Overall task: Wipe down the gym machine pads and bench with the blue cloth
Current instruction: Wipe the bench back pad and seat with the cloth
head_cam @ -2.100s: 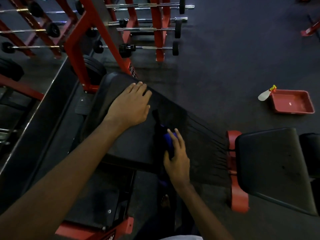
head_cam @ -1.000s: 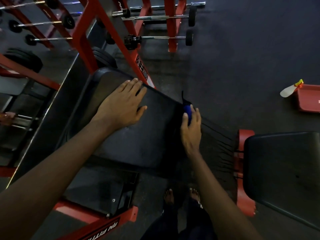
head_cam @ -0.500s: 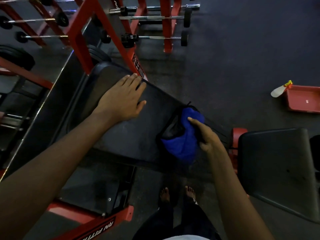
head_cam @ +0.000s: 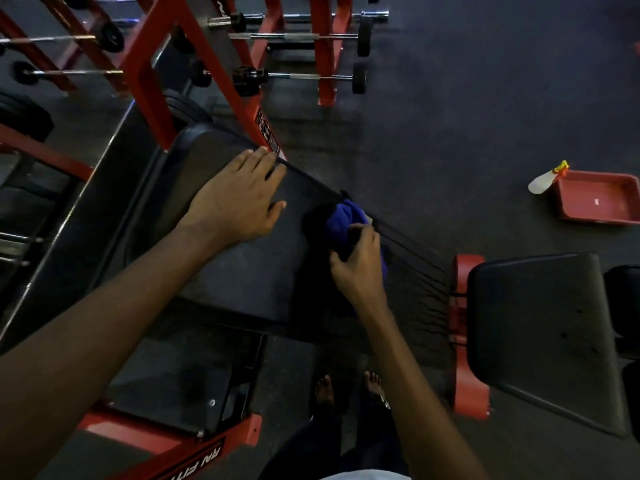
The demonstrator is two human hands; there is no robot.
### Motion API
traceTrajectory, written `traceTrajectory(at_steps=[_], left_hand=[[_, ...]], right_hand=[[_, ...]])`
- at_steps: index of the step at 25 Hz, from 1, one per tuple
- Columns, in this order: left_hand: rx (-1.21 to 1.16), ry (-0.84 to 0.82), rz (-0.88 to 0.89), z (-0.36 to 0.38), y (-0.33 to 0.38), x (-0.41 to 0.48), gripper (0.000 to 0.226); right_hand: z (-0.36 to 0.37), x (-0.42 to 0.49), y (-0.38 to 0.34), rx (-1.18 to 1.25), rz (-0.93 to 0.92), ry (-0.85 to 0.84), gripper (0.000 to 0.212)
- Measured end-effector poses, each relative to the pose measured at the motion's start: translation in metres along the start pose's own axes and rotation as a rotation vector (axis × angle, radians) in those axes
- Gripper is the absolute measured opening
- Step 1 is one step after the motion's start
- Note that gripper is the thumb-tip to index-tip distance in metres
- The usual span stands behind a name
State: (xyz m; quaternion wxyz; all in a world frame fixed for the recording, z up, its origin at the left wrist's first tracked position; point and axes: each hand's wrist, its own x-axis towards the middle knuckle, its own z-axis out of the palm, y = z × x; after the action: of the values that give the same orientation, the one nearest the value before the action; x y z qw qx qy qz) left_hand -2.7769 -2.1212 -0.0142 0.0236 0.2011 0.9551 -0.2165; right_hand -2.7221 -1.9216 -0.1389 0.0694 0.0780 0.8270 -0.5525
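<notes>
- The left hand (head_cam: pixel 239 202) lies palm down on the wide black padded bench surface (head_cam: pixel 249 271). Its fingers are straight and close together, and the thumb is spread out towards the right.
- The left fingertips reach the far edge of that pad, beside the red steel machine frame (head_cam: pixel 149 64). The left forearm stretches in from the lower left corner, almost straight.
- The right hand (head_cam: pixel 360 268) is on the right part of the same pad, knuckles up. Its fingers and thumb are curled round the bunched blue fabric cloth (head_cam: pixel 341 216) and grip it.
- The cloth rests on the pad close to its far edge. Most of it shows just beyond the right fingers, and a little shows at the hand's right side. It is clear of the left hand.
- The right forearm rises from the bottom of the view, bent slightly inward at the wrist.
- A second black cushioned seat pad (head_cam: pixel 540 323) stands to the right, apart from both hands.
- On the dark rubber floor (head_cam: pixel 467 116) farther right sits a shallow red plastic tray (head_cam: pixel 599 199), with a white spray bottle (head_cam: pixel 540 183) touching its left rim.
- Two bare feet (head_cam: pixel 323 389) stand on the floor below the bench.
</notes>
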Motion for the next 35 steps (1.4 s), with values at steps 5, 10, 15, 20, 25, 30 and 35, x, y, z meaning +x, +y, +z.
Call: traceTrajectory(at_steps=[5,10,15,20,25,30,35], left_hand=[[-0.002,0.005,-0.003,0.0,0.0,-0.002,0.062],[-0.068,-0.014,0.036,0.005,0.025,0.018,0.051],[0.015,-0.03,0.077,0.016,0.033,0.027,0.058],[0.057,-0.028,0.06,0.019,0.034,0.028,0.06],[0.064,-0.036,0.064,0.019,0.033,0.028,0.06],[0.072,-0.044,0.07,0.019,0.034,0.029,0.06],[0.076,-0.048,0.062,0.019,0.034,0.029,0.06]], right_hand=[[-0.02,0.012,0.047,-0.283,-0.248,-0.101,0.059],[0.007,0.018,0.064,-0.097,-0.256,-0.036,0.063],[0.003,0.054,0.075,0.037,0.322,0.182,0.065],[0.024,0.022,0.036,0.029,0.109,0.195,0.062],[0.028,0.022,0.047,-0.043,-0.106,0.145,0.062],[-0.008,0.104,0.107,-0.003,0.366,0.233,0.082],[0.023,0.01,0.06,0.014,0.096,0.244,0.065]])
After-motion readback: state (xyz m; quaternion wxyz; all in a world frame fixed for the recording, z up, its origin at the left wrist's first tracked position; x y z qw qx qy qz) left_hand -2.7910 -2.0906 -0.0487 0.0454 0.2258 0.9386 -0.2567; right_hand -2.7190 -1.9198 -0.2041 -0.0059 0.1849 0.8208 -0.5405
